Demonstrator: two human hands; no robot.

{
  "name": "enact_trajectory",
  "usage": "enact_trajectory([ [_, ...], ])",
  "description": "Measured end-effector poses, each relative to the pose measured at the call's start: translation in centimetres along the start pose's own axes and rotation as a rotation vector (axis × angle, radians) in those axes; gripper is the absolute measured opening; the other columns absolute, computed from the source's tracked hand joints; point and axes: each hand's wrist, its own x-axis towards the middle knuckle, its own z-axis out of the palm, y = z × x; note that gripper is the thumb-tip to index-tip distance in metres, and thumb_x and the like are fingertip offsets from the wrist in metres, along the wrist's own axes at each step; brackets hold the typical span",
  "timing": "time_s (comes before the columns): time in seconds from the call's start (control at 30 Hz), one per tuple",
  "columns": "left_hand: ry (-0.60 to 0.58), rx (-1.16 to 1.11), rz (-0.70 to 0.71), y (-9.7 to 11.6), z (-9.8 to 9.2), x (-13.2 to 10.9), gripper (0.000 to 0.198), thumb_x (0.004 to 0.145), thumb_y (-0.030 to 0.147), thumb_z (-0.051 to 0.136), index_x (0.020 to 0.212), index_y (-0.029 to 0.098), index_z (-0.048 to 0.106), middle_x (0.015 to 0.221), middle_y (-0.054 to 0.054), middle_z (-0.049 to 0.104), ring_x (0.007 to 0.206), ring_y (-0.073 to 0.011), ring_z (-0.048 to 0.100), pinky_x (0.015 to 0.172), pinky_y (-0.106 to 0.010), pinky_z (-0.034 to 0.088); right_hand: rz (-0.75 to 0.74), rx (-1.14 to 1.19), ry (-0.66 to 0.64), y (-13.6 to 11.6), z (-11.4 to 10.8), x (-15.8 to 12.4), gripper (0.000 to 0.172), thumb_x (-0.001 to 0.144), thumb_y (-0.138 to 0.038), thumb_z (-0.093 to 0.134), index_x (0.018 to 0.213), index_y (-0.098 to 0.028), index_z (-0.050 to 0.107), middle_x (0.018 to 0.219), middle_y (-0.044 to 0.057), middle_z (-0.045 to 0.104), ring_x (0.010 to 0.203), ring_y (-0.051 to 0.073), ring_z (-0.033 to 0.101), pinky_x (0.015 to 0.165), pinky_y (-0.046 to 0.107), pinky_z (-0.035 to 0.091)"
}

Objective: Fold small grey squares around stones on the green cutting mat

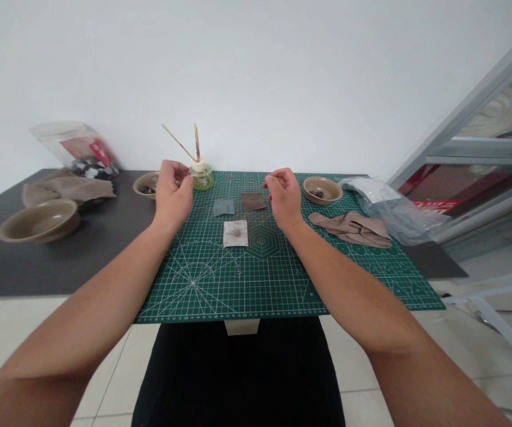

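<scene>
My left hand (pixel 173 193) is raised over the left edge of the green cutting mat (pixel 202 296), beside a glass bottle (pixel 202 177) with thin sticks in its neck. Its fingers are curled in; whatever they hold is hidden. My right hand (pixel 285 198) makes a pinch just right of a brown square sheet (pixel 253 201), and anything between the fingertips is too small to name. Between the hands lie a grey-blue square (pixel 224 206) and, closer to me, a whitish square (pixel 230 238) with a small roundish lump on it.
Small bowls with dark round pieces stand left (pixel 139 188) and right (pixel 309 198). A larger bowl (pixel 38 222), a brown cloth (pixel 60 188) and a clear bag (pixel 67 139) occupy the left side. Another cloth (pixel 351 228) and plastic bag (pixel 383 204) lie right. A wall (pixel 256 89) rises behind.
</scene>
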Motion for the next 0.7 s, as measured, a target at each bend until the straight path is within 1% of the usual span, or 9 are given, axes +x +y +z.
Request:
enact_trajectory([
  [0.03, 0.004, 0.109, -0.02, 0.0, -0.1, 0.0, 0.014, 0.078, 0.011, 0.059, 0.089, 0.019, 0.056, 0.085, -0.001, 0.061, 0.078, -0.0152, 0.056, 0.077, -0.03, 0.047, -0.006, -0.005, 0.01, 0.1, -0.1, 0.0, 0.018, 0.086, -0.038, 0.057, 0.086, -0.024, 0.046, 0.075, -0.003, 0.057, 0.068, 0.011, 0.053, 0.065, 0.025, 0.044],
  [0.1, -0.15, 0.291, -0.055, -0.2, 0.0, -0.1, 0.015, 0.076, 0.013, 0.06, 0.09, 0.018, 0.061, 0.09, -0.004, 0.065, 0.083, -0.0191, 0.059, 0.083, -0.034, 0.049, -0.026, -0.017, 0.017, 0.3, -0.2, 0.1, 0.019, 0.087, -0.04, 0.055, 0.088, -0.024, 0.045, 0.075, -0.003, 0.056, 0.068, 0.011, 0.052, 0.064, 0.025, 0.043],
  [0.13, -0.26, 0.381, -0.052, -0.4, 0.0, -0.1, 0.016, 0.075, 0.014, 0.061, 0.091, 0.017, 0.064, 0.094, -0.007, 0.067, 0.091, -0.0224, 0.061, 0.09, -0.037, 0.049, -0.042, -0.02, 0.019, 0.5, -0.2, 0.1, 0.02, 0.088, -0.042, 0.055, 0.088, -0.024, 0.045, 0.075, -0.003, 0.055, 0.067, 0.011, 0.052, 0.063, 0.025, 0.042],
  [0.2, -0.473, 0.515, -0.027, -0.9, 0.3, -0.2, 0.026, 0.079, 0.021, 0.057, 0.103, 0.015, 0.068, 0.111, -0.011, 0.068, 0.11, -0.0277, 0.061, 0.103, -0.04, 0.045, -0.077, -0.019, 0.016, 0.8, -0.2, 0.2, 0.023, 0.088, -0.045, 0.057, 0.088, -0.025, 0.046, 0.073, -0.004, 0.053, 0.065, 0.011, 0.05, 0.062, 0.025, 0.041],
  [0.33, -0.73, 0.648, -0.09, -1.7, 0.6, -0.5, 0.051, 0.089, 0.04, 0.047, 0.13, 0.013, 0.061, 0.14, -0.013, 0.059, 0.135, -0.028, 0.049, 0.117, -0.037, 0.034, -0.096, 0.006, 0.019, 1.0, -0.1, 0.2, 0.023, 0.087, -0.043, 0.061, 0.087, -0.024, 0.048, 0.071, -0.004, 0.053, 0.063, 0.01, 0.049, 0.061, 0.026, 0.04],
  [0.4, -0.797, 0.675, -0.095, -1.8, 0.7, -0.6, 0.062, 0.091, 0.051, 0.043, 0.139, 0.013, 0.056, 0.147, -0.013, 0.053, 0.14, -0.0291, 0.045, 0.119, -0.039, 0.033, -0.085, 0.02, 0.024, 0.9, 0.0, 0.1, 0.021, 0.086, -0.04, 0.062, 0.087, -0.024, 0.048, 0.07, -0.004, 0.054, 0.062, 0.01, 0.049, 0.061, 0.026, 0.04],
  [0.47, -0.831, 0.712, -0.065, -1.9, 0.6, -0.7, 0.068, 0.09, 0.055, 0.043, 0.143, 0.013, 0.052, 0.151, -0.014, 0.049, 0.141, -0.0306, 0.044, 0.119, -0.041, 0.032, -0.078, 0.03, 0.03, 0.7, 0.0, 0.0, 0.018, 0.086, -0.037, 0.061, 0.086, -0.024, 0.049, 0.07, -0.004, 0.054, 0.061, 0.011, 0.048, 0.06, 0.027, 0.04],
  [0.57, -0.868, 0.762, -0.026, -2.2, 0.4, -0.7, 0.068, 0.089, 0.052, 0.045, 0.145, 0.014, 0.05, 0.152, -0.014, 0.047, 0.14, -0.0304, 0.045, 0.119, -0.041, 0.032, -0.077, 0.017, 0.039, 0.4, 0.1, -0.1, 0.015, 0.086, -0.034, 0.061, 0.086, -0.024, 0.049, 0.069, -0.004, 0.055, 0.06, 0.011, 0.049, 0.06, 0.027, 0.04],
  [0.7, -0.867, 0.761, -0.001, -2.3, 0.3, -0.5, 0.061, 0.091, 0.046, 0.044, 0.143, 0.016, 0.052, 0.15, -0.01, 0.05, 0.139, -0.0272, 0.047, 0.119, -0.038, 0.032, -0.091, -0.019, 0.026, 0.4, 0.0, -0.3, 0.015, 0.086, -0.034, 0.061, 0.087, -0.024, 0.05, 0.069, -0.004, 0.055, 0.065, 0.012, 0.053, 0.065, 0.028, 0.042],
])
